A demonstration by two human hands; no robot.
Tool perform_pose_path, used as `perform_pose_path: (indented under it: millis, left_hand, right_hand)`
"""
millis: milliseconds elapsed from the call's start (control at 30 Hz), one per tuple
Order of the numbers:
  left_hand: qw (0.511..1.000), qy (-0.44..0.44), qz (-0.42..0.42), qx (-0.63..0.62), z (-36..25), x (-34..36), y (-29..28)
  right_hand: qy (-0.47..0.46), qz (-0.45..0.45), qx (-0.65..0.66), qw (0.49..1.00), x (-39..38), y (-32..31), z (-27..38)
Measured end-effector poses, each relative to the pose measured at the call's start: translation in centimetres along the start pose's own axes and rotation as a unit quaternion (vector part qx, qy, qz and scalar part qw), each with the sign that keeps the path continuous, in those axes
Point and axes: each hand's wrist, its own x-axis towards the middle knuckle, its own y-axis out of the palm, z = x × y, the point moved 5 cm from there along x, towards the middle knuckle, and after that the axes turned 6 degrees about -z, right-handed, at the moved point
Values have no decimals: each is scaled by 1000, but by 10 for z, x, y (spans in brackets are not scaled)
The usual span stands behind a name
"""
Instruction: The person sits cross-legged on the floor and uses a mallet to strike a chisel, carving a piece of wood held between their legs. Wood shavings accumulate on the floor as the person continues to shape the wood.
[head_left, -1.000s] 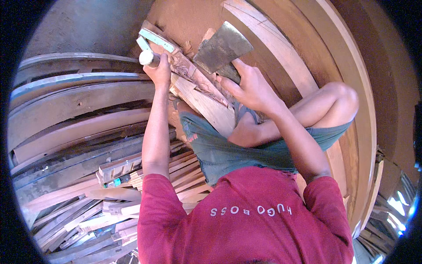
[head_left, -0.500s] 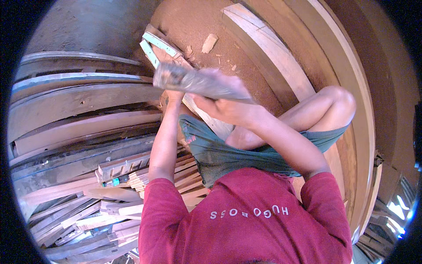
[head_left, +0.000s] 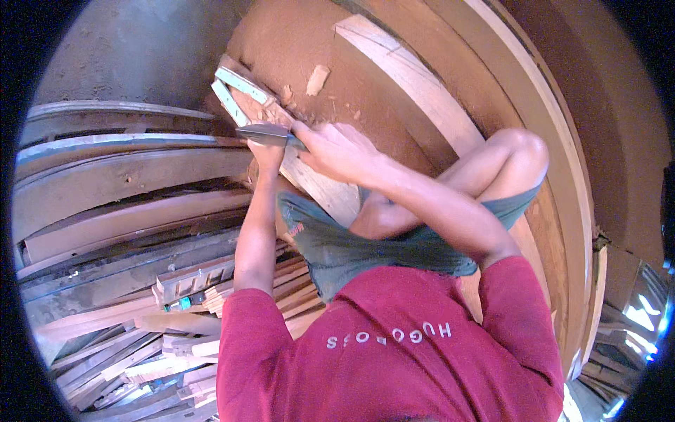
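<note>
My right hand [head_left: 337,151] is closed around the handle of a tool with a broad, dark metal blade [head_left: 264,134]; its exact kind is unclear. The blade points left and lies across the top of my left hand [head_left: 267,153]. My left fingers are mostly hidden behind that blade, at the edge of a pale wooden plank [head_left: 325,193]. This plank slants from beside my bare foot [head_left: 371,219] up toward two pale green-edged wooden strips [head_left: 242,86], which meet in a narrow V just beyond my hands.
A wood offcut [head_left: 318,79] and small chips lie on the brown, dusty floor. Long boards [head_left: 415,77] curve along the right. Stacked planks [head_left: 133,172] fill the left side, with a heap of loose wood pieces [head_left: 140,359] at the lower left and a small green-capped bottle [head_left: 184,303].
My right hand has brought the tool down and left; it was blurred with motion above my left hand, and now its blade shows sharply. The whole view has shifted slightly.
</note>
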Motion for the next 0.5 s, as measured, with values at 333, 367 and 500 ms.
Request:
perform_pose_path:
  millis: [333,367,500]
  left_hand:
    - [990,109,-93,10,-23,3,4]
    - [988,17,-145,-58,3,4,12]
    - [865,-235,-388,213,87,65,-42]
  right_hand:
    - [93,-22,131,987,-9,9,-13]
    - [100,-43,130,986,-17,7,-16]
    - [137,-67,144,978,-53,-3,-34]
